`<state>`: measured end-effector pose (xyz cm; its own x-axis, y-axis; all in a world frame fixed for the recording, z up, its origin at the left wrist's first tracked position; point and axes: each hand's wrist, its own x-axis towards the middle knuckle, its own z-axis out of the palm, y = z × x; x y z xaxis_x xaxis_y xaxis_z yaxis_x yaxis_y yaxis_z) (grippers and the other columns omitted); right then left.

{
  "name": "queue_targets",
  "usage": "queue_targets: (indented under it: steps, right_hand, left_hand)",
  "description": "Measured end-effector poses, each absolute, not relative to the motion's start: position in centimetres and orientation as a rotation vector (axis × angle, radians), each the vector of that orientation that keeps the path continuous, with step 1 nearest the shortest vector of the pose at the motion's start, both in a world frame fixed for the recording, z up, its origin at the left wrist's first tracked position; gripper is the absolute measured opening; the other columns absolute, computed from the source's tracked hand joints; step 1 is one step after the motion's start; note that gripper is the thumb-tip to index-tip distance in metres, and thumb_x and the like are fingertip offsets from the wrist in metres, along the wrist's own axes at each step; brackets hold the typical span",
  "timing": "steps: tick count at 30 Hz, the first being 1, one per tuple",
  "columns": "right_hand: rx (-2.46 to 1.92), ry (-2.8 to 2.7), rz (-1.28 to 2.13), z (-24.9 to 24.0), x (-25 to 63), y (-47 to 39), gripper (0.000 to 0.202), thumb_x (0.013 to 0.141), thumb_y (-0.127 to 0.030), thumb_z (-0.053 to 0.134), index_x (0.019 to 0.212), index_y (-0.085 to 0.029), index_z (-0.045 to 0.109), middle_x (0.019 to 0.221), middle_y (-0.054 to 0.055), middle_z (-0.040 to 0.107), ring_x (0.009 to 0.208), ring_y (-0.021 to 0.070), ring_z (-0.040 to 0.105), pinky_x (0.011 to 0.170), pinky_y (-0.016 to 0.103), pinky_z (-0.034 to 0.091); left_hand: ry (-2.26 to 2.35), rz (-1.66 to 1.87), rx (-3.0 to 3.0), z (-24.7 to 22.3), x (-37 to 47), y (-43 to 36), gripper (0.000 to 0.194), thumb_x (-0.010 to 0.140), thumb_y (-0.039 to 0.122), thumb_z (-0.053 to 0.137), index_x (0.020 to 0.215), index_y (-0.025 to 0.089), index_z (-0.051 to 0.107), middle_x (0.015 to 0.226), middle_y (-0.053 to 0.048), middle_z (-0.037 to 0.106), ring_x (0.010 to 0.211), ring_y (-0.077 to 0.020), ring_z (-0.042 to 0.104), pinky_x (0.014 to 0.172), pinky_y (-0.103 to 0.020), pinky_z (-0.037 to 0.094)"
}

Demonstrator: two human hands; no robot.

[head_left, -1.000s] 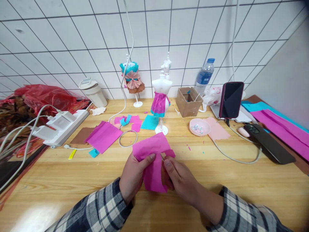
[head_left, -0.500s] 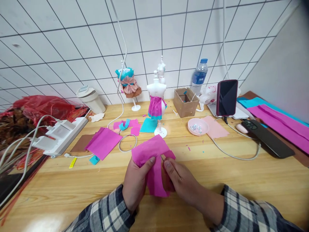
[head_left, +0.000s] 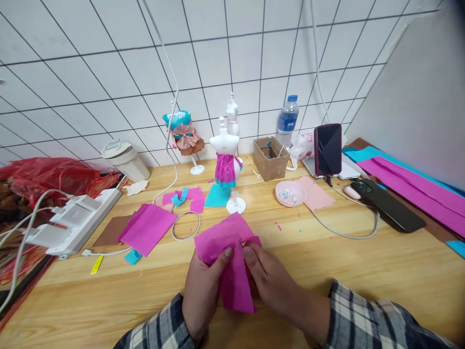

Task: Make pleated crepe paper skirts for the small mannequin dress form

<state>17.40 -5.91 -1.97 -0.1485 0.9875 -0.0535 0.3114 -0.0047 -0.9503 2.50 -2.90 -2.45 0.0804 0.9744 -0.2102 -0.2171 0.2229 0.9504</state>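
Between my hands, just above the table's near side, is a sheet of magenta crepe paper (head_left: 227, 235) with a loose flap hanging down. My left hand (head_left: 208, 278) is closed on its left part, thumb on top. With thumb and fingers pinched, my right hand (head_left: 267, 266) grips the paper's right edge; its fingertips are partly hidden. Beyond them stands a small white dress form (head_left: 224, 143) wearing a magenta skirt (head_left: 225, 169) with a teal hem. A teal paper piece (head_left: 216, 195) lies beside its base.
To the left lie a magenta sheet (head_left: 148, 228), a brown sheet (head_left: 112, 230), a coiled cable (head_left: 186, 226) and a power strip (head_left: 85, 223). A pink dish (head_left: 290, 194) of small shiny beads, a cardboard box (head_left: 271, 162), a bottle (head_left: 288, 118) and a phone (head_left: 388, 203) are to the right.
The gap in the paper between my hands has narrowed, with the right fingers closer to the left thumb. My view has shifted, so the table things appear farther left and mostly lower.
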Motion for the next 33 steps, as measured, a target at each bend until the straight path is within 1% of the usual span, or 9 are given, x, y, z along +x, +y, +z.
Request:
queue_targets:
  steps: [3,10,17,20,22,24,26,28,33]
  right_hand:
    - [-1.377,-1.557,1.165,-1.9,17.3,-5.9,0.043,0.101,-0.051,0.022,0.086,-0.022,0.051,0.078,0.002,0.061,0.070,0.0174,0.058,0.066,0.029,0.042]
    - [-1.392,-1.557,1.165,-2.0,17.2,-5.8,0.043,0.101,-0.050,0.022,0.089,-0.022,0.052,0.079,0.003,0.062,0.072,0.0179,0.058,0.065,0.029,0.040]
    - [-1.431,-1.585,1.146,-2.0,17.2,-5.7,0.042,0.101,-0.049,0.022,0.082,-0.022,0.048,0.076,0.002,0.059,0.068,0.0169,0.055,0.062,0.029,0.037]
    - [-1.457,-1.611,1.133,-2.0,17.3,-5.7,0.043,0.101,-0.050,0.022,0.080,-0.022,0.047,0.074,0.002,0.058,0.067,0.0169,0.054,0.062,0.029,0.036]
    - [-1.445,-1.630,1.146,-2.0,17.4,-5.7,0.043,0.101,-0.051,0.023,0.082,-0.022,0.049,0.077,0.002,0.060,0.070,0.0173,0.056,0.064,0.029,0.038]
    - [-1.428,-1.646,1.157,-2.0,17.5,-5.8,0.044,0.100,-0.052,0.023,0.085,-0.022,0.051,0.080,0.003,0.062,0.072,0.0177,0.057,0.065,0.029,0.039]
    - [-1.414,-1.651,1.161,-2.0,17.5,-6.0,0.045,0.100,-0.053,0.022,0.087,-0.022,0.052,0.080,0.003,0.062,0.073,0.0177,0.058,0.066,0.029,0.040]
    - [-1.390,-1.648,1.165,-2.0,17.5,-6.1,0.047,0.100,-0.053,0.021,0.087,-0.022,0.053,0.080,0.003,0.062,0.073,0.0173,0.058,0.066,0.029,0.040]
    - [-1.365,-1.638,1.185,-2.0,17.5,-6.2,0.047,0.101,-0.053,0.021,0.086,-0.021,0.052,0.080,0.003,0.061,0.072,0.0169,0.056,0.067,0.029,0.041]
  left_hand:
    - [1.088,1.104,0.898,-2.6,2.5,-2.8,0.047,0.075,0.029,0.076,0.118,0.016,0.062,0.114,-0.012,0.071,0.101,-0.0257,0.068,0.096,-0.040,0.050]
    - [1.092,1.098,0.858,-2.7,2.4,-2.8,0.049,0.072,0.029,0.077,0.117,0.015,0.063,0.109,-0.011,0.073,0.098,-0.0262,0.069,0.092,-0.040,0.052]
    - [1.103,1.087,0.856,-2.2,2.4,-2.9,0.044,0.073,0.032,0.077,0.112,0.016,0.066,0.105,-0.009,0.074,0.098,-0.0253,0.068,0.090,-0.037,0.052]
    - [1.125,1.066,0.827,-2.1,2.4,-2.9,0.037,0.073,0.034,0.077,0.103,0.015,0.069,0.097,-0.009,0.075,0.088,-0.0236,0.070,0.082,-0.034,0.054]
    - [1.140,1.052,0.801,-2.0,2.4,-2.9,0.033,0.073,0.036,0.077,0.098,0.015,0.069,0.089,-0.006,0.075,0.077,-0.0201,0.069,0.074,-0.031,0.055]
    - [1.138,1.050,0.779,-2.0,2.4,-3.0,0.032,0.073,0.035,0.077,0.097,0.015,0.069,0.081,-0.003,0.074,0.069,-0.0167,0.067,0.068,-0.027,0.054]
    - [1.134,1.051,0.766,-1.9,2.4,-3.0,0.031,0.073,0.035,0.077,0.096,0.015,0.069,0.076,-0.002,0.072,0.065,-0.0151,0.065,0.065,-0.026,0.053]
    - [1.126,1.055,0.766,-1.8,2.4,-3.0,0.031,0.073,0.034,0.078,0.096,0.015,0.068,0.078,-0.002,0.073,0.066,-0.0152,0.066,0.067,-0.027,0.054]
    - [1.123,1.084,0.780,-1.6,2.4,-3.0,0.033,0.072,0.034,0.078,0.098,0.015,0.068,0.087,-0.005,0.075,0.074,-0.0182,0.069,0.080,-0.032,0.054]
